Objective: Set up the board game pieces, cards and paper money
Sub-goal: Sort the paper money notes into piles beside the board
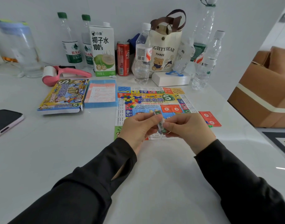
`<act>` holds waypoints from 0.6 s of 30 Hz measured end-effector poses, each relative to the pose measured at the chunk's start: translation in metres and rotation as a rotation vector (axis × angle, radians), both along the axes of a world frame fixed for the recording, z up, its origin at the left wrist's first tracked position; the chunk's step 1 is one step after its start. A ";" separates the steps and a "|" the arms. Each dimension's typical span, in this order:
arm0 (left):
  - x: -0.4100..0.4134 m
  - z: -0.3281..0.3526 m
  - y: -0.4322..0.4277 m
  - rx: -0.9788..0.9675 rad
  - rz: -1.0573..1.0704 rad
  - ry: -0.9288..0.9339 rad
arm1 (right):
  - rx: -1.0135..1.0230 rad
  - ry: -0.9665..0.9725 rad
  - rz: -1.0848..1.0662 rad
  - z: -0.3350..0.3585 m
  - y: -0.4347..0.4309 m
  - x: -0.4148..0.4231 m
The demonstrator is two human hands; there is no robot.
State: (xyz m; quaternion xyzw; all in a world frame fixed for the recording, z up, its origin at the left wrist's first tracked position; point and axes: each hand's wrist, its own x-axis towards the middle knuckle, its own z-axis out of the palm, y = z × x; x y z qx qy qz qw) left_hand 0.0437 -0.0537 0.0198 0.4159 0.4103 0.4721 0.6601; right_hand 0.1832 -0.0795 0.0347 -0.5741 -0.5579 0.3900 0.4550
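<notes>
both grips meet just above the near half of the game board (185,101), which lies flat on the counter (74,151). the left grip (138,126) and right grip (187,128) each pinch a small green-and-white pack (160,122), held on edge between the fingertips. whether it is cards or paper money i cannot tell, as the fingers hide most of it. it looks as if the pack is about to be split or opened. if the pinch loosens while the pack is pulled apart, loose sheets could spill and slide over the glossy board. a sharp tug could also send some into the pile of coloured pieces (129,99) on the far left of the board and scatter them. the board looks thin and light, so a sleeve dragging across its near edge would likely shift it. the red cards (210,118) sit just off the board's right edge, with a few small pieces on them, and a careless sweep of the right forearm could knock them aside. the open game box (64,96) and blue tray (100,94) lie to the left, well apart from the grips.
</notes>
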 end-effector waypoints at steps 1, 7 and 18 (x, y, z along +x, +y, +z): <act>0.000 0.000 0.000 0.000 0.000 -0.001 | -0.025 0.013 -0.002 0.000 0.000 0.000; 0.000 -0.002 -0.001 -0.021 -0.024 -0.047 | -0.148 0.106 0.002 0.001 0.002 0.003; 0.002 -0.004 0.000 0.089 -0.023 0.127 | -0.108 0.010 0.001 0.000 0.001 0.004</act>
